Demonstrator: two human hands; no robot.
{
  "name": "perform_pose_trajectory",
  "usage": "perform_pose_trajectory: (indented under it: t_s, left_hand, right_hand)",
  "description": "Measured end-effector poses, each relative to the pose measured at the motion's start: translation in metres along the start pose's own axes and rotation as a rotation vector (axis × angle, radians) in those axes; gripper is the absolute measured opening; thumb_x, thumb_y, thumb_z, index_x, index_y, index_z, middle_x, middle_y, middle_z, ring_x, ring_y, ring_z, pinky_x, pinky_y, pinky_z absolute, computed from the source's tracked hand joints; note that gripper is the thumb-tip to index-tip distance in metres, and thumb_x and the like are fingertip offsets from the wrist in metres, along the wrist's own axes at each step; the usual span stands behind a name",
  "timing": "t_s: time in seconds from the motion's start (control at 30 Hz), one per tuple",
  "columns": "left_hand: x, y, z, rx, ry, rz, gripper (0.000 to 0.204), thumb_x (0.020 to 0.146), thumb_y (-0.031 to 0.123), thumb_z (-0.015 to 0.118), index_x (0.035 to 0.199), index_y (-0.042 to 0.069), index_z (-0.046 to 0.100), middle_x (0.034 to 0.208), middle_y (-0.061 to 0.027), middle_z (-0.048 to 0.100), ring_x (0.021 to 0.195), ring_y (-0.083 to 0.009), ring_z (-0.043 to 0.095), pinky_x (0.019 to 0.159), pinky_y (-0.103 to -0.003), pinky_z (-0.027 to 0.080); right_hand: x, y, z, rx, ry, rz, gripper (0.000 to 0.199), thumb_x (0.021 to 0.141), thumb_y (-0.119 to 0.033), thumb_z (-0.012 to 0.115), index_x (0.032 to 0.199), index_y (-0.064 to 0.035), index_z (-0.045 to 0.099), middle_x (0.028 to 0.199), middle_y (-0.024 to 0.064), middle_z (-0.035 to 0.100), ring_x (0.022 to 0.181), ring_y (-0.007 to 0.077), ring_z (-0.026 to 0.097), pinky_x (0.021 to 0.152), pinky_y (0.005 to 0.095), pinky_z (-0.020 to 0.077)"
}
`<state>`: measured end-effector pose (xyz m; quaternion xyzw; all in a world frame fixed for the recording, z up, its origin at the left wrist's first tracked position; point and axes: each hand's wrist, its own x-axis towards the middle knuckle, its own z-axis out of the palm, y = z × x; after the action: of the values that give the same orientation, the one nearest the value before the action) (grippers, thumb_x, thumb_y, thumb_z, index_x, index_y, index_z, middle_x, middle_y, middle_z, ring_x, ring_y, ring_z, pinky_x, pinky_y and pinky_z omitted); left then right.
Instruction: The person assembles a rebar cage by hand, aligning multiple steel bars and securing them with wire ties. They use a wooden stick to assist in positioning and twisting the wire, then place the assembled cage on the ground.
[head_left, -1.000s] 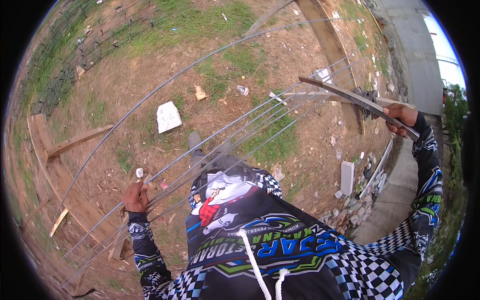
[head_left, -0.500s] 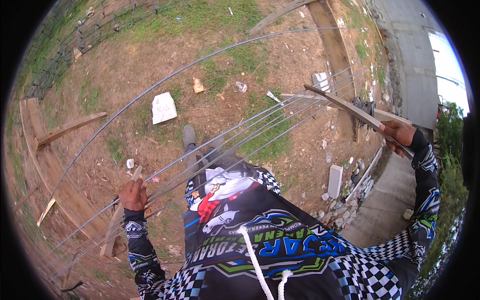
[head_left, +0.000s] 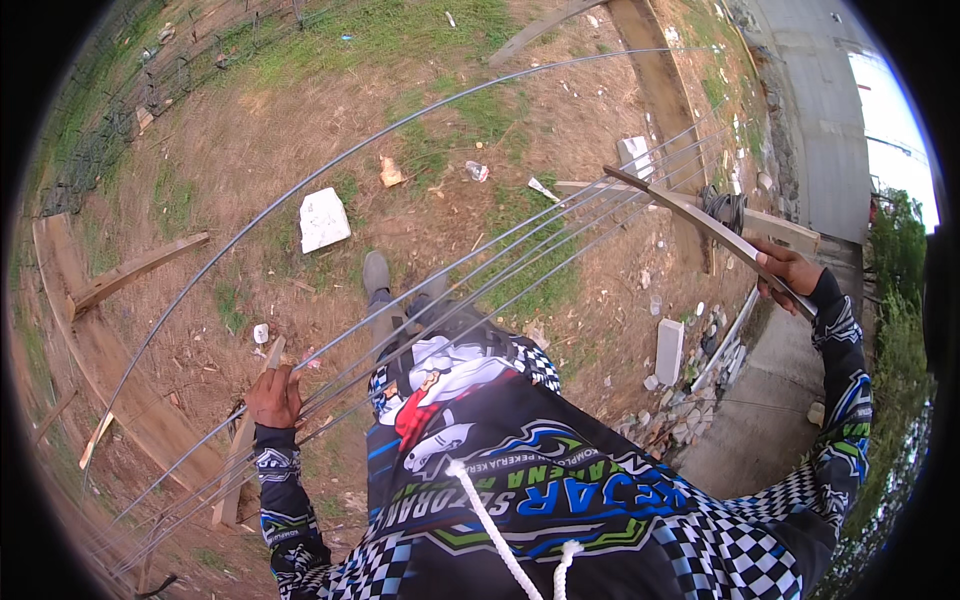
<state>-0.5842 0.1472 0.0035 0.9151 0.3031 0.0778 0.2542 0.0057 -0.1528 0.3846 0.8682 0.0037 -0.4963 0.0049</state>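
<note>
Several long grey steel rods (head_left: pixel 480 245) run side by side across in front of me, from lower left to upper right. My left hand (head_left: pixel 273 397) is closed over the rod farthest from me, near a wooden support at the left. In my right hand (head_left: pixel 787 272) is the near end of a long, thin, flat slat (head_left: pixel 700 218), brown at its far tip and greyish along its edge. The slat's far part lies across the rods, but whether it touches them I cannot tell. A wooden beam (head_left: pixel 785 233) with a coil of dark wire (head_left: pixel 728 208) is beyond the right hand.
One curved rod (head_left: pixel 300 178) arcs over the ground farther out. Wooden planks (head_left: pixel 125 360) stand at the left, another (head_left: pixel 655 90) at the far right. White blocks (head_left: pixel 324 220) and rubble (head_left: pixel 685 410) lie on the dirt. A concrete strip (head_left: pixel 745 400) runs along the right.
The right hand and slat have shifted slightly left. My left hand is a little lower and farther right in view, still on the rod. The whole view has moved slightly.
</note>
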Motion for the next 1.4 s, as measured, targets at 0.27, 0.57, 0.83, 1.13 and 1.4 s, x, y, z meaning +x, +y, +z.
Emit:
perform_pose_trajectory:
  t_s: [0.27, 0.57, 0.83, 1.13, 1.4]
  left_hand:
    - [0.012, -0.011, 0.005, -0.036, 0.053, 0.009, 0.020, 0.075, 0.004, 0.068, 0.095, 0.006, 0.063, 0.070, -0.0119, 0.053, 0.061, -0.0328, 0.056, 0.052, -0.041, 0.043]
    - [0.024, 0.012, -0.017, -0.224, -0.045, -0.130, 0.010, 0.081, 0.010, 0.068, 0.085, 0.002, 0.064, 0.067, -0.0136, 0.056, 0.058, -0.0337, 0.055, 0.053, -0.040, 0.043]
    - [0.048, 0.060, -0.014, -0.400, -0.362, -0.257, 0.021, 0.087, 0.021, 0.064, 0.089, 0.001, 0.066, 0.076, -0.0177, 0.065, 0.073, -0.0371, 0.064, 0.065, -0.040, 0.049]
    - [0.048, 0.061, -0.008, -0.317, -0.164, -0.165, 0.012, 0.082, 0.014, 0.069, 0.088, 0.003, 0.069, 0.080, -0.0147, 0.067, 0.069, -0.0322, 0.066, 0.059, -0.037, 0.049]
    - [0.028, 0.056, 0.008, -0.246, -0.081, -0.045, 0.011, 0.079, 0.013, 0.072, 0.086, 0.004, 0.068, 0.077, -0.0132, 0.066, 0.064, -0.0319, 0.063, 0.056, -0.037, 0.048]
  right_hand:
    - [0.009, 0.006, 0.003, -0.265, 0.148, -0.190, 0.048, 0.093, -0.029, 0.056, 0.137, -0.0126, 0.044, 0.067, 0.0030, 0.052, 0.043, 0.0099, 0.047, 0.040, 0.0252, 0.0385]
    - [0.015, 0.055, 0.079, -0.037, 0.192, -0.182, 0.043, 0.096, -0.023, 0.050, 0.132, -0.0023, 0.039, 0.070, 0.0107, 0.058, 0.044, 0.0174, 0.056, 0.041, 0.0320, 0.0450]
    - [0.066, 0.126, 0.089, -0.334, 0.499, -0.272, 0.043, 0.095, -0.035, 0.052, 0.119, 0.0006, 0.053, 0.095, 0.0301, 0.062, 0.088, 0.0486, 0.059, 0.077, 0.0461, 0.0477]
    - [-0.003, 0.092, 0.029, -0.392, 0.468, -0.238, 0.047, 0.096, -0.035, 0.052, 0.128, -0.0012, 0.054, 0.114, 0.0240, 0.063, 0.103, 0.0332, 0.063, 0.088, 0.0378, 0.0475]
    - [-0.021, 0.052, -0.006, -0.505, 0.421, -0.204, 0.042, 0.094, -0.028, 0.055, 0.126, -0.0017, 0.057, 0.114, 0.0217, 0.064, 0.102, 0.0309, 0.063, 0.085, 0.0373, 0.0493]
